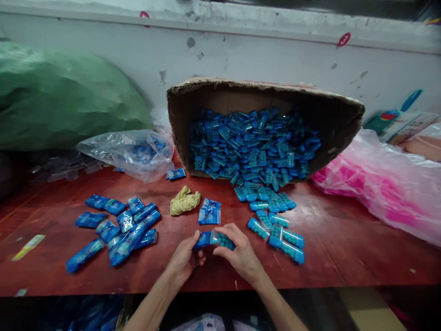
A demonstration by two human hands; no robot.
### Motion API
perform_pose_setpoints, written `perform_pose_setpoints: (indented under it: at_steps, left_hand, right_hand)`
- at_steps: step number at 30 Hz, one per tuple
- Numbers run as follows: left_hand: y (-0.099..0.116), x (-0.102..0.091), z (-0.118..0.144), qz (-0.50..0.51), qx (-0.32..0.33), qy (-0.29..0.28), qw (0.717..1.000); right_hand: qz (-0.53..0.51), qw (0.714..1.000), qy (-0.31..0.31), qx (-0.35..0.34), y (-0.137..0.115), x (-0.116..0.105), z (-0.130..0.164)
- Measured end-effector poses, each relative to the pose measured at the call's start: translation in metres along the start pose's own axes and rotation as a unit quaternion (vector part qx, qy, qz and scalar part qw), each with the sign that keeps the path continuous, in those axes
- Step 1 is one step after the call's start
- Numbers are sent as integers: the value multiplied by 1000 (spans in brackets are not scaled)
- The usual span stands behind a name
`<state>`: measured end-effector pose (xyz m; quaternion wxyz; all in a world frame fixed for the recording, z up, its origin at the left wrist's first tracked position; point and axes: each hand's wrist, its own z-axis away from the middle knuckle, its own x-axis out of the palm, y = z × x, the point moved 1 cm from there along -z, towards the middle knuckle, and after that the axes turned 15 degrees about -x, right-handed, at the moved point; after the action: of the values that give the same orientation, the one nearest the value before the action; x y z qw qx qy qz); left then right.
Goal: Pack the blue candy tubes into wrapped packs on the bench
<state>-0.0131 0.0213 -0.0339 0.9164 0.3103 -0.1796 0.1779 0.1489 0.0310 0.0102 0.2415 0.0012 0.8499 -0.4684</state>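
Bare forearms (pixel 153 299) angle in from the bottom edge, and the action's over the red table (pixel 337 248): left hand (pixel 186 258) pinching a blue printed wrapper (pixel 204 239), right hand (pixel 241 253) with thumb and fingers closed round a bead-filled capsule (pixel 223 241), end to end! Whether its tip sits inside, can't tell. Good form, I'd say: both in line, pressure light, wrapper uncreased. Now the count: one carton (pixel 181 133) of capsules beyond numbering, one crumpled yellow cloth (pixel 185 201), one flat packet (pixel 210 212) beside it, roughly a dozen overlapping blue packets (pixel 129 239) leftward.
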Motion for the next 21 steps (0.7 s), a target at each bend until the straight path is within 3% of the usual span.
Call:
perform_pose_setpoints:
  at_steps: [12,16,18,21]
  left_hand:
    - [3,3,2,-60,82,6,995]
    - [5,3,3,-80,100,18,992]
    - [5,4,4,-66,93,19,993]
    - [4,9,8,-7,40,-37,998]
  right_hand:
    - [117,993,-24,21,-7,4,7]
    - [137,990,-23,-3,-10,8,8]
    - [154,988,-11,-22,-8,12,10]
    - [181,983,22,-24,-1,21,12]
